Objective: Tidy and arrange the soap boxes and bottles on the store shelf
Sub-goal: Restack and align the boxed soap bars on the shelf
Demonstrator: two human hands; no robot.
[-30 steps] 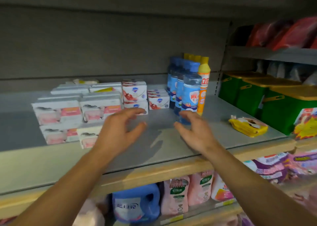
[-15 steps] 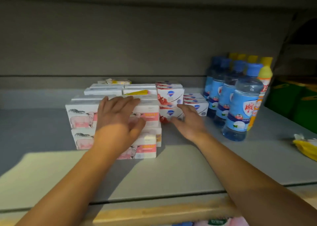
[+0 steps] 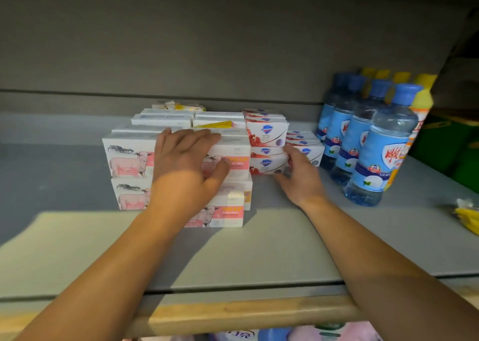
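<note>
White-and-pink sheep soap boxes (image 3: 129, 159) stand stacked two high in rows at the middle left of the grey shelf (image 3: 259, 250). My left hand (image 3: 186, 159) rests on the front top box, fingers flat over its lid and thumb against its front face. To the right is a stack of red-and-white soap boxes (image 3: 267, 136), with a lower row (image 3: 303, 139) beside it. My right hand (image 3: 298, 174) touches the right end of the bottom red-and-white box with extended fingers. Blue-capped bottles (image 3: 383, 143) stand in a row at the right, with yellow-capped bottles (image 3: 422, 99) behind them.
A yellow packet (image 3: 466, 216) lies at the shelf's right edge. Green bins (image 3: 453, 143) sit on the neighbouring shelf. A loose white-and-yellow packet (image 3: 178, 106) lies behind the sheep boxes. The wooden shelf lip (image 3: 233, 314) runs along the front, with more products below.
Both hands moved forward and left from open shelf space onto the boxes. The left settled on the sheep box stack and the right reached the red-and-white boxes. The view shifted left.
</note>
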